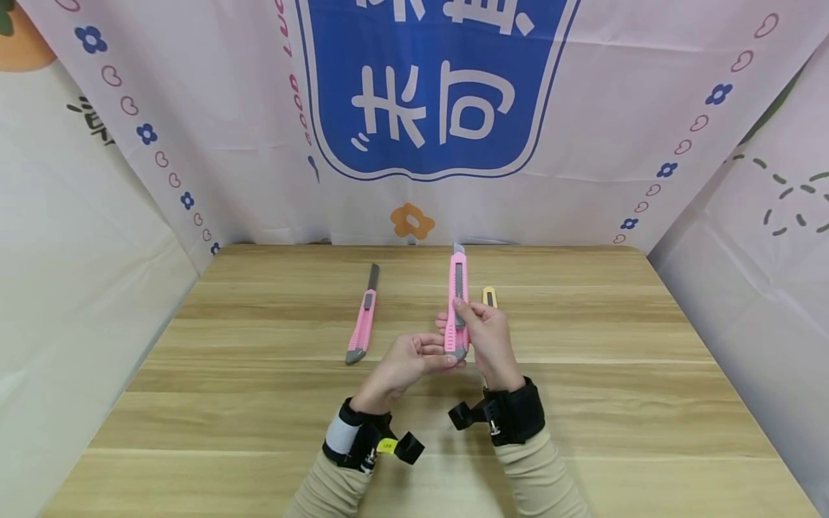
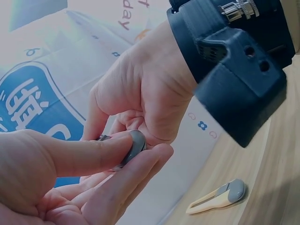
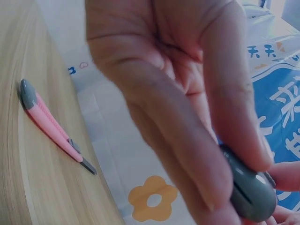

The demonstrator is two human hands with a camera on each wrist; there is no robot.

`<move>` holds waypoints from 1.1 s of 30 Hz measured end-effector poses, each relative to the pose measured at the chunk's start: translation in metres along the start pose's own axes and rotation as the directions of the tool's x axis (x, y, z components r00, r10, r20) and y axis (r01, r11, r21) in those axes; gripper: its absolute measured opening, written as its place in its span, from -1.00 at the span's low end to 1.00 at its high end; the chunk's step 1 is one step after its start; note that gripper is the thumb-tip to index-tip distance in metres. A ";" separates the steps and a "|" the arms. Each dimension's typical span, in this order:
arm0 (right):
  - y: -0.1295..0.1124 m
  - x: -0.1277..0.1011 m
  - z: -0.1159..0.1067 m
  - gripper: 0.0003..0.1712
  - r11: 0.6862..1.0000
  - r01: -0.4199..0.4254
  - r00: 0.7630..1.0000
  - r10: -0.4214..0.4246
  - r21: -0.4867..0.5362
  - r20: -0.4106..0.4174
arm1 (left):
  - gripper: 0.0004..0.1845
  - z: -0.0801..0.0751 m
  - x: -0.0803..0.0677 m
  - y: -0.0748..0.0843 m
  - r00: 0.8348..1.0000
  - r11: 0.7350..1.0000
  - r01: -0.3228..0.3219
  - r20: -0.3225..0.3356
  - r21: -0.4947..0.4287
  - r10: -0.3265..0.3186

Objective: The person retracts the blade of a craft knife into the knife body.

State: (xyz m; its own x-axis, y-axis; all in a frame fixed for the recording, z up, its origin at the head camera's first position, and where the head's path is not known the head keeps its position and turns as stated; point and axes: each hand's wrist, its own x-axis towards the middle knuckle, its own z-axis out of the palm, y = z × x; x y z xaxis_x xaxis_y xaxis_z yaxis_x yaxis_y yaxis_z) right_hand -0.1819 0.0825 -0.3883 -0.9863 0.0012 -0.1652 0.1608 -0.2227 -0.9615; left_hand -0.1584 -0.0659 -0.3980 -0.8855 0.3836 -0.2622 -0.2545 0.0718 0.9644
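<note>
Both hands hold a pink utility knife upright over the wooden table, grey tip upward. My left hand pinches its grey end cap between thumb and fingers. Higher on the body, my right hand grips the knife, its thumb over the grey slide channel. Left of the hands, a second pink utility knife lies on the table with a grey blade extended. A yellow utility knife lies to the right, mostly hidden behind my right hand in the head view.
The wooden table reaches back to a printed white cloth with a blue emblem. Cloth also hangs along both sides. Black wrist straps with cameras jut inward near each other.
</note>
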 end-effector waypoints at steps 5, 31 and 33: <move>0.000 0.001 -0.001 -0.59 1.000 0.013 1.000 -0.013 0.002 -0.001 | -0.66 0.001 0.000 0.001 1.000 1.000 0.009 0.001 0.009 -0.009; -0.001 -0.002 -0.003 -0.63 0.999 0.009 1.000 -0.008 -0.039 0.024 | -0.68 0.000 -0.001 0.001 1.000 1.000 0.009 0.006 0.010 -0.009; -0.001 -0.002 -0.003 -0.62 0.999 0.007 1.000 -0.006 -0.033 0.029 | -0.67 0.000 -0.001 0.001 1.000 1.000 0.010 0.005 0.012 -0.010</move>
State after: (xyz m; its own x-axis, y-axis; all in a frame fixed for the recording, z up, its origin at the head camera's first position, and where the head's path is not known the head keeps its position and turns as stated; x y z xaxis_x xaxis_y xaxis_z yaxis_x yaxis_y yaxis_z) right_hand -0.1804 0.0862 -0.3875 -0.9880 -0.0252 -0.1526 0.1546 -0.1902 -0.9695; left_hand -0.1580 -0.0659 -0.3967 -0.8809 0.3875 -0.2717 -0.2588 0.0863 0.9621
